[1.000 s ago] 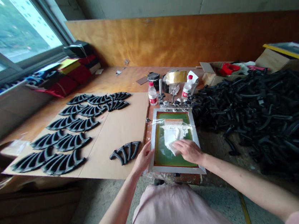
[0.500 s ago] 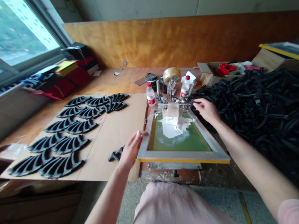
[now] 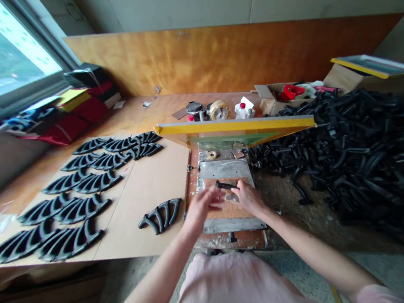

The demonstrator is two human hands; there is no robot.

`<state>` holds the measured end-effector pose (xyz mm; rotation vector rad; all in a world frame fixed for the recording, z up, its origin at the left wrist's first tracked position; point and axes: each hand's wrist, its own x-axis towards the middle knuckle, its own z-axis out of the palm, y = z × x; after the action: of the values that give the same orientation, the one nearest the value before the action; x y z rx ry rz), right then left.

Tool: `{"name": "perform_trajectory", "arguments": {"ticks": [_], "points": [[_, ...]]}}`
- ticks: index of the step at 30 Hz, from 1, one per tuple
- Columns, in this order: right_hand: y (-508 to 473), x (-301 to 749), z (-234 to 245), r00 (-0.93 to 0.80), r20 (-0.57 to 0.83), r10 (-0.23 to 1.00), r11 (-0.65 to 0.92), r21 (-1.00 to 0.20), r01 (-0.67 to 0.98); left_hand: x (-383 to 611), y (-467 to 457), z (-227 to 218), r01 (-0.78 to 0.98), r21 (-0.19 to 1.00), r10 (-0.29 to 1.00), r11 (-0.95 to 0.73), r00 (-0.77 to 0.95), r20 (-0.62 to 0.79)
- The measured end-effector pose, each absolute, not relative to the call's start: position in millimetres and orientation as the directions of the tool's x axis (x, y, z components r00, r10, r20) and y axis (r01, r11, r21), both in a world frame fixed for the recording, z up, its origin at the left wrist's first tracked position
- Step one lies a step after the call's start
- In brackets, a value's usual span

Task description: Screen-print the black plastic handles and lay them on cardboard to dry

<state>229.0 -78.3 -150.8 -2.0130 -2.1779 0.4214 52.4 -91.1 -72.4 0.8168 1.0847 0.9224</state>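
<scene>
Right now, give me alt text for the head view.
Left hand and right hand reach over a screen-printing press's bed, beside a black part, beneath a raised yellow-edged screen frame. Black fan-shaped parts lie on cardboard at left; a heap of black parts sits at right.

1. A big heap of black plastic parts (image 3: 363, 162) lies on the right.
2. Rows of black fan-shaped pieces (image 3: 82, 184) sit on a cardboard sheet (image 3: 156, 195).
3. A tape roll (image 3: 218, 110) and a plastic bottle (image 3: 243, 111) stand on the wooden table (image 3: 139, 115).
4. A cardboard box (image 3: 272, 99) sits beyond them, and red packets (image 3: 73, 112) lie under the window (image 3: 0, 48).
</scene>
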Motion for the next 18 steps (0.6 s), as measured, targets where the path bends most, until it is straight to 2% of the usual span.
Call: {"name": "perform_trajectory", "arguments": {"ticks": [2, 4, 6, 7, 9, 11, 12, 15, 18], "points": [[-96, 211, -141, -0.240, 0.068, 0.968, 0.249, -0.317, 0.915, 65, -125, -103, -0.270, 0.772, 0.815, 0.575, 0.273, -0.512], [-109, 203, -138, -0.457, 0.178, 0.872, 0.490, -0.333, 0.806, 67, -144, -127, -0.400, 0.681, 0.786, 0.614, 0.225, -0.576], [-109, 222, -143, -0.518, 0.212, 0.829, 0.558, -0.384, 0.736, 51, -147, -145, -0.455, 0.666, 0.782, 0.592, 0.123, -0.611], [-104, 242, -148, -0.467, 0.205, 0.860, 0.509, -0.407, 0.758, 34, -145, -154, -0.436, 0.691, 0.780, 0.577, 0.044, -0.624], [-86, 302, -166, -0.230, 0.151, 0.961, 0.271, -0.390, 0.880, -12, -141, -173, -0.329, 0.778, 0.771, 0.536, -0.184, -0.609], [-66, 375, -192, 0.071, 0.079, 0.994, -0.050, -0.234, 0.971, -66, -143, -192, -0.128, 0.826, 0.704, 0.548, -0.462, -0.539], [-59, 410, -206, 0.196, 0.035, 0.980, -0.188, -0.159, 0.969, -91, -145, -201, 0.009, 0.801, 0.664, 0.598, -0.565, -0.489], [-54, 489, -242, 0.368, -0.127, 0.921, -0.379, -0.080, 0.922, -143, -154, -223, 0.275, 0.652, 0.641, 0.706, -0.640, -0.424], [-56, 512, -253, 0.397, -0.196, 0.897, -0.424, -0.121, 0.898, -159, -148, -234, 0.463, 0.577, 0.723, 0.673, -0.576, -0.382]]}}
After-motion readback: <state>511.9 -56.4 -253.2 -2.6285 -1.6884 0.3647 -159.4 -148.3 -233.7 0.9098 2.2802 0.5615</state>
